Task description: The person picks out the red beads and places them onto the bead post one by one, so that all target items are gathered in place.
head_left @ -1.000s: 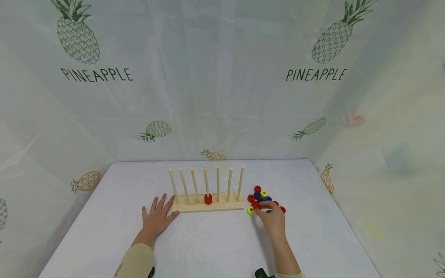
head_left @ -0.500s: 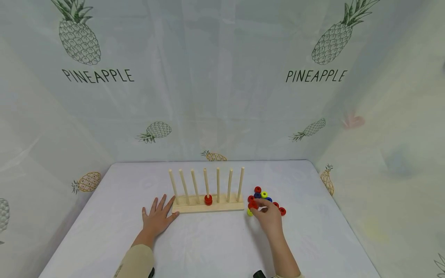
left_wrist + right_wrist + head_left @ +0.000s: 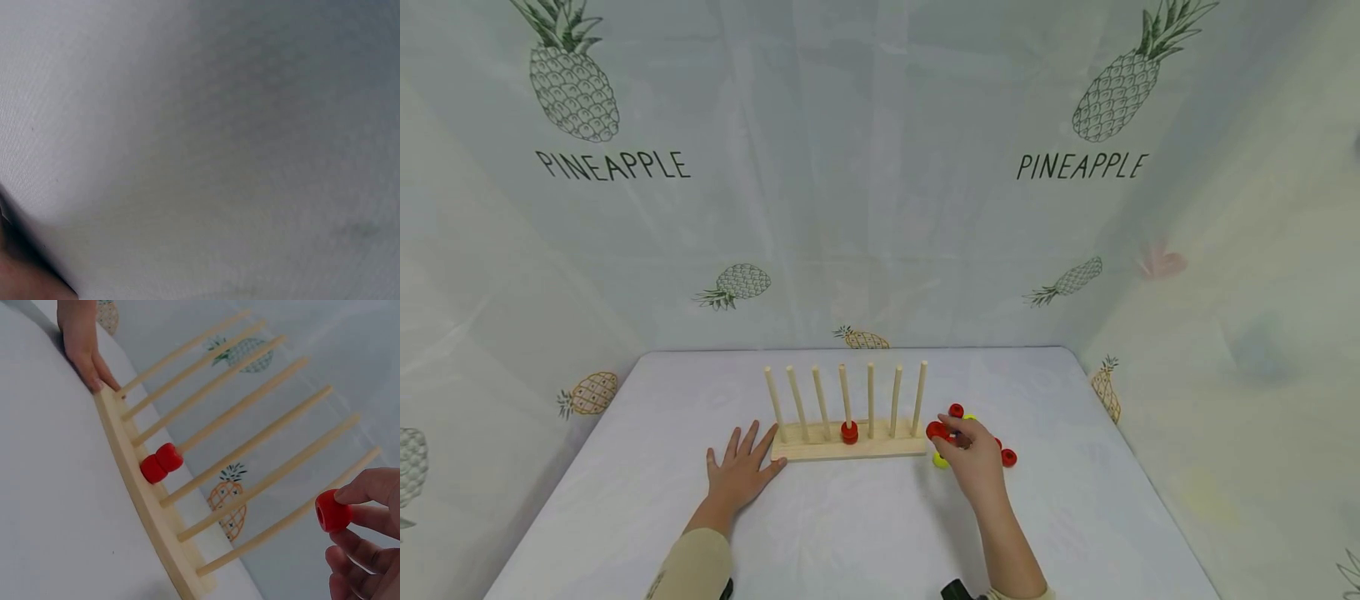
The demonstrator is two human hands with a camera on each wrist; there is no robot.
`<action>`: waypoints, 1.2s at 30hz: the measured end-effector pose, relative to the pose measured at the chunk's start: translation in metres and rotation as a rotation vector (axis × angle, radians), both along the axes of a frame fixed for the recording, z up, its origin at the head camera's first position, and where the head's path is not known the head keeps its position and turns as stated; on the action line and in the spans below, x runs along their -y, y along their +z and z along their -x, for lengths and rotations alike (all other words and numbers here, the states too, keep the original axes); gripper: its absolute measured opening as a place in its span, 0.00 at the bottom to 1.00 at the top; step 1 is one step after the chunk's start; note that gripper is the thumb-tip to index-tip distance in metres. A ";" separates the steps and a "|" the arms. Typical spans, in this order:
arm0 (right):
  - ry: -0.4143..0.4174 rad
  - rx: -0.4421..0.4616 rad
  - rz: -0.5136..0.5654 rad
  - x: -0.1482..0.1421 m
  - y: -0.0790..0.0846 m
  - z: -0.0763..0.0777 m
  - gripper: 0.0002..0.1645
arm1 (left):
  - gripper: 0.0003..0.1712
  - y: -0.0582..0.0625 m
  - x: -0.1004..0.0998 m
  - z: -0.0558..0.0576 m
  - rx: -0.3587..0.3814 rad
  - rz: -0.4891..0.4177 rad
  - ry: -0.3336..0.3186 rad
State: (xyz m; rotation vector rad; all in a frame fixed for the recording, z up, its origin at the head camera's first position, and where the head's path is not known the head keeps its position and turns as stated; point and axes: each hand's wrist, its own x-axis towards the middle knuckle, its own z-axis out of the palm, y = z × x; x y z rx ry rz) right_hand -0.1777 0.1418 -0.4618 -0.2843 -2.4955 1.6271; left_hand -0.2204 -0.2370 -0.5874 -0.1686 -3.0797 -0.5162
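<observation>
A wooden peg rack (image 3: 850, 449) with a row of several upright pegs stands on the white table. Two red beads (image 3: 162, 463) are stacked at the bottom of its middle peg. My left hand (image 3: 737, 477) lies with spread fingers at the rack's left end, fingertip and thumb right at the base. Between thumb and fingers, my right hand (image 3: 982, 468) pinches another red bead (image 3: 333, 511), its hole facing the camera in the right wrist view. That bead is just right of the rack, beside the end peg. The left wrist view shows mostly blurred white cloth.
Loose beads lie right of the rack, partly hidden by my right hand: a red bead (image 3: 956, 410) at the back, a yellow bead (image 3: 941, 460) in front and a red bead (image 3: 1009, 457) at the right. A pineapple-print curtain (image 3: 880, 208) hangs behind the table.
My right hand has lifted the red bead out of the loose group and moved it a little left and up toward the rack. The left hand stays in place.
</observation>
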 end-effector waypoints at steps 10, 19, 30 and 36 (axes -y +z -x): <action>0.057 -0.052 0.022 0.008 0.016 0.003 0.20 | 0.44 0.001 0.000 -0.001 -0.004 0.003 -0.002; 0.127 -0.148 0.027 0.014 0.029 0.007 0.18 | 0.44 0.005 -0.001 -0.004 0.005 -0.011 -0.001; 0.150 -0.194 0.002 0.026 0.046 0.013 0.18 | 0.44 0.010 -0.004 -0.007 0.010 -0.007 0.006; 0.170 -0.225 -0.005 0.032 0.053 0.015 0.17 | 0.42 0.018 -0.007 -0.011 0.005 -0.002 0.006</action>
